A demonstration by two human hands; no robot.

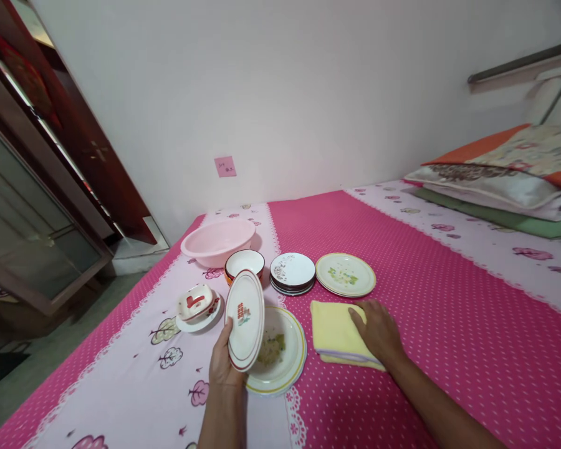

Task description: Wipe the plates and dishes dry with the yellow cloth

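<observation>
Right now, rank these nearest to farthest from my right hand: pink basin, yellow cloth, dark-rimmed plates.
1. Yellow cloth: touching the right hand.
2. Dark-rimmed plates: ahead and left.
3. Pink basin: farther left, beyond the plates.

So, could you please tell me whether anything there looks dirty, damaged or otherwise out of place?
The yellow-rimmed plate below the tilted white dish in the left hand has a brownish patch around its leaf print, possibly dirt. Nothing looks clearly broken.

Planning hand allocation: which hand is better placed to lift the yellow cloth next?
Likely the right hand: it's on the yellow cloth, while the left hand holds a raised white plate.
</observation>
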